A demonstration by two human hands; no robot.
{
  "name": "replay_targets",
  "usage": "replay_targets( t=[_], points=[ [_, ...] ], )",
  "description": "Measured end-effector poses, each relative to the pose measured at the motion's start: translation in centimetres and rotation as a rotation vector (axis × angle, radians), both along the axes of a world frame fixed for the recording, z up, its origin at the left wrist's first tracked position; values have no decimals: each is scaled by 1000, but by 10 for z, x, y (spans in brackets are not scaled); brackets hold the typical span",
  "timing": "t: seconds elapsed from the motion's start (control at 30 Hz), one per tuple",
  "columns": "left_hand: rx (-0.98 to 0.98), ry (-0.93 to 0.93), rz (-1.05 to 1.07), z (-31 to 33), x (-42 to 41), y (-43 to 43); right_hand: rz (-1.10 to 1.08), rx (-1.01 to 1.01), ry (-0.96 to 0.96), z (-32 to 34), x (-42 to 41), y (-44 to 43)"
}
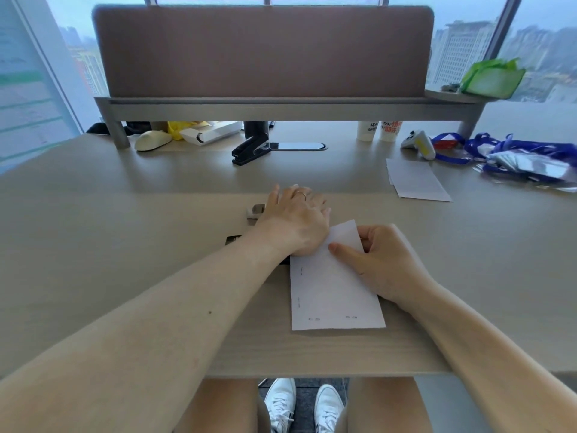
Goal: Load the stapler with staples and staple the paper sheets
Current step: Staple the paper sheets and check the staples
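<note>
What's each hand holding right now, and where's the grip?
Right hand pinches the paper sheets near their far right edge, thumb on top. Left hand lies palm-down over a mostly hidden black stapler; its grip cannot be told.

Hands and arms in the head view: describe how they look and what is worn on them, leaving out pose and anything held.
The left forearm and right forearm are bare, with no sleeves in view. The left hand wears a thin ring on one finger. The right hand shows no ring on its visible parts. Neither wrist carries a watch or bracelet.
</note>
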State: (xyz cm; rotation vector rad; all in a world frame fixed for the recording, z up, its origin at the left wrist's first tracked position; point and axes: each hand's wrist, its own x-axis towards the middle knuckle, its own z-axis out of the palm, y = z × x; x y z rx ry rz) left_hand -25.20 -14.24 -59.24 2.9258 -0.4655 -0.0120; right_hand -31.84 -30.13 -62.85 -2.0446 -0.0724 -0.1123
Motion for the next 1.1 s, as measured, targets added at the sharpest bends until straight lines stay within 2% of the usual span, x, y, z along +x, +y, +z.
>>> replay_targets(
  t=[0.17, 0.27, 0.4, 0.47, 0.57, 0.67, 0.77, 1.1],
  points=[
    [-35, 58, 1, 3, 2, 1, -6, 10, -12, 0, -2, 0],
    [-117, -23, 8, 4, 6, 3, -2, 6, -17, 1, -4, 2],
    [-380, -38, 14, 14, 8, 10, 4, 34, 3, 3, -6, 2],
    [-521, -116, -35, 22, 2, 13, -5, 45, 8, 3, -6, 3],
    [-613, -273, -124, 37, -16, 23, -16, 36, 14, 4, -6, 3],
    [-547, -289, -213, 33, -36, 44, -17, 33, 5, 3, -6, 3],
    [-409, -235, -184, 12, -47, 59, -20, 15, -6, 2, -6, 3],
    [-379, -260, -138, -2, -46, 69, -35, 8, -3, 2, -6, 3]
  ],
)
